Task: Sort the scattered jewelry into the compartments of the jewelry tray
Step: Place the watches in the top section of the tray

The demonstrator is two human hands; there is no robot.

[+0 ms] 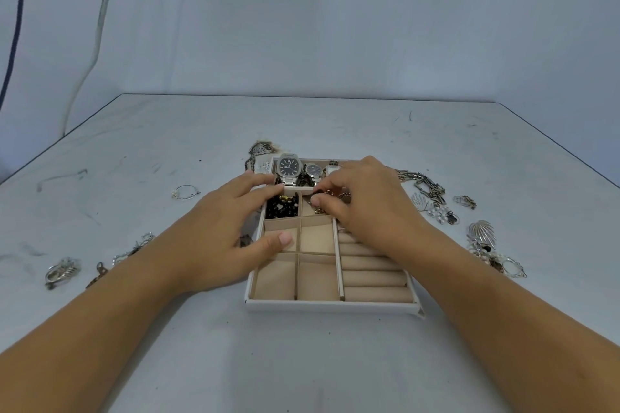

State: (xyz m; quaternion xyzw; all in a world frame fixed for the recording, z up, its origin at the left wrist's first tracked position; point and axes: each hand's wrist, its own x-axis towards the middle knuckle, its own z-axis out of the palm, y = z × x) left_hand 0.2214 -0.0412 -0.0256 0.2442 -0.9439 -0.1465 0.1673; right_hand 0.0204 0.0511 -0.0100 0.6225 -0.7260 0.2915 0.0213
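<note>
While the left hand (231,228) rests open on the jewelry tray (332,307), the right hand (362,204) pinches a bracelet (330,194).

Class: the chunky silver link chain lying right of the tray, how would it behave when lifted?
The chunky silver link chain would probably sag limply, being separate links. Its thick metal links suggest weight for its size. It may drag across the grey table.

Frame bottom: bare table (302,362), free passage.
Frame centre: jewelry tray (330,307) obstructs.
Left, right edges: scattered jewelry (432,186).
</note>
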